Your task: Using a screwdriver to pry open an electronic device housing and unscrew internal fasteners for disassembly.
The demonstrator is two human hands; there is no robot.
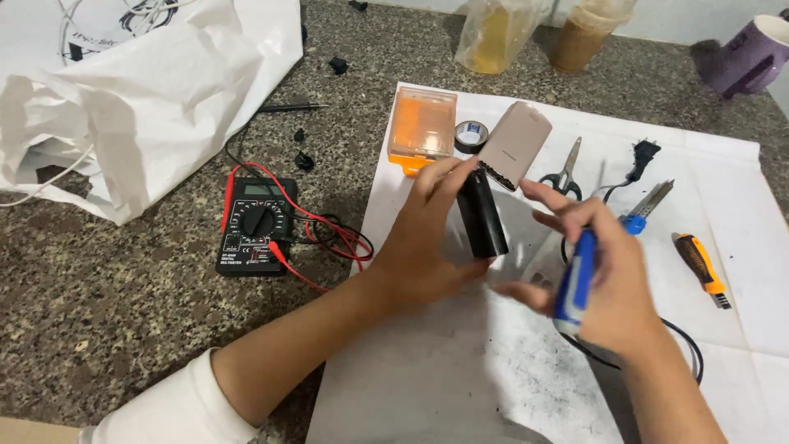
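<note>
Head view: left hand [427, 247] clamped on black-and-beige plastic hair-dryer body [493, 185]; right hand [608, 288], three o'clock, fist-gripping blue-handled screwdriver [575, 275]; loosened casing may slip.

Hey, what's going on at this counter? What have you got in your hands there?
A person is working over a white sheet spread on a speckled stone counter. The left hand holds a small beige and black appliance up off the sheet, while the right hand grips a blue-handled screwdriver close beside it. Around them lie scissors, an orange-handled tool, an orange plastic box, a roll of tape and a black multimeter with red leads.
</note>
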